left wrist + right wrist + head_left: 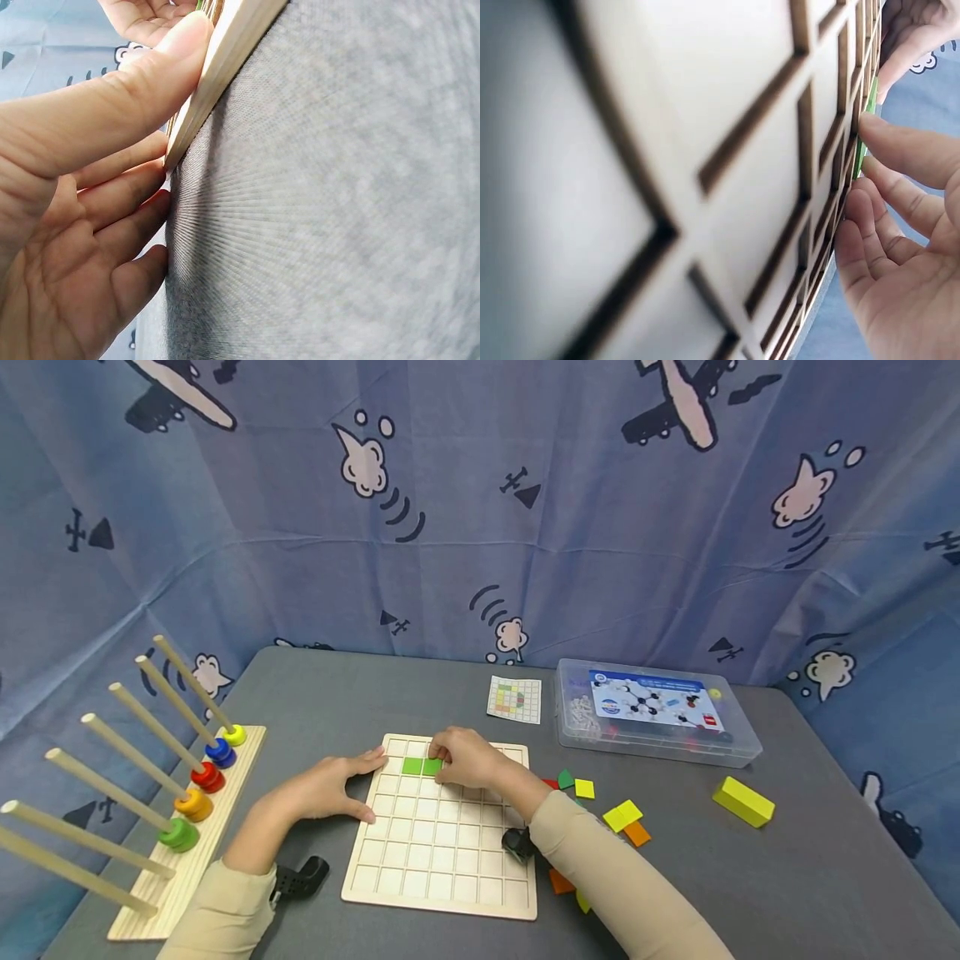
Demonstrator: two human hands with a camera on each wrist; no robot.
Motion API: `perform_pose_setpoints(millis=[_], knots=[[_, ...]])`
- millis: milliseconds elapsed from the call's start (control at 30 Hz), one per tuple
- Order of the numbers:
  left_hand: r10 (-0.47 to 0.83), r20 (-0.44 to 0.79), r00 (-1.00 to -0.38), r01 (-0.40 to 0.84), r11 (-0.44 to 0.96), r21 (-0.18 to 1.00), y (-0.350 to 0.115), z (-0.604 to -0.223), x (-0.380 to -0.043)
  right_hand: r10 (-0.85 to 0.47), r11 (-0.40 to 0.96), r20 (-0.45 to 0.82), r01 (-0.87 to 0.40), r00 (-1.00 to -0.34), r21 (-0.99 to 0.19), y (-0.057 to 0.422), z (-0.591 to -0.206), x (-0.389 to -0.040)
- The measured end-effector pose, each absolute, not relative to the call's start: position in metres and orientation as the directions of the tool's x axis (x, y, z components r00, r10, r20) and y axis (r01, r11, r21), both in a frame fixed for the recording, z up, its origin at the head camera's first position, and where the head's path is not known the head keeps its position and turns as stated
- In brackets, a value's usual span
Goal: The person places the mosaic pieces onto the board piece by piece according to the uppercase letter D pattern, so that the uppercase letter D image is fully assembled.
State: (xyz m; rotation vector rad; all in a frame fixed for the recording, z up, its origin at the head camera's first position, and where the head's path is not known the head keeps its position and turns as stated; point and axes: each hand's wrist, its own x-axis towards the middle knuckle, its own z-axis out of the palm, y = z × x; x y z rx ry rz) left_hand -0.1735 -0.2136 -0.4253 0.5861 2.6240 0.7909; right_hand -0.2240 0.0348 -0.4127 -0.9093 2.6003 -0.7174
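A wooden grid board (442,887) lies on the grey table, with two green square tiles side by side in its second row from the back. My right hand (468,758) pinches the right-hand green tile (432,767) between thumb and index finger, low over the grid. The other green tile (411,766) lies flat in its cell just to the left. My left hand (330,789) rests at the board's left edge, fingers spread. In the left wrist view, its thumb (142,94) presses on the board's wooden rim (225,71), with its relaxed fingers against the edge below.
Behind the board lies a printed pattern card (514,699), beside a clear lidded box (660,718). Loose yellow (584,788), orange, green and red pieces lie right of the board, partly under my right forearm. A yellow block (743,802) sits further right; a peg stand (225,793) with coloured rings stands left.
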Motion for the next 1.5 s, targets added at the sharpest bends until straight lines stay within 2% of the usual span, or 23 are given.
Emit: perform_pose_setpoints(millis=[533, 800, 1100, 1333, 1500], knots=[[0.477, -0.203, -0.855, 0.284, 0.759, 0.585, -0.213, -0.423, -0.172, -0.654, 0.611, -0.083, -0.460, -0.752, -0.644, 0.065, -0.401, -0.216], [0.486, -0.196, -0.852, 0.297, 0.756, 0.584, -0.214, -0.424, -0.173, -0.622, 0.598, -0.033, -0.447, -0.783, -0.666, 0.112, -0.395, -0.202], [0.485, -0.188, -0.854, 0.306, 0.761, 0.572, -0.215, -0.426, -0.174, -0.534, 0.637, -0.013, -0.392, -0.845, -0.664, 0.177, -0.394, -0.184], [0.486, -0.198, -0.851, 0.297, 0.757, 0.582, -0.216, -0.427, -0.174, -0.455, 0.667, -0.060, -0.295, -0.888, -0.684, 0.229, -0.403, -0.182], [0.489, -0.189, -0.852, 0.302, 0.752, 0.585, -0.215, -0.429, -0.175, -0.446, 0.671, -0.112, -0.249, -0.888, -0.699, 0.248, -0.410, -0.187]])
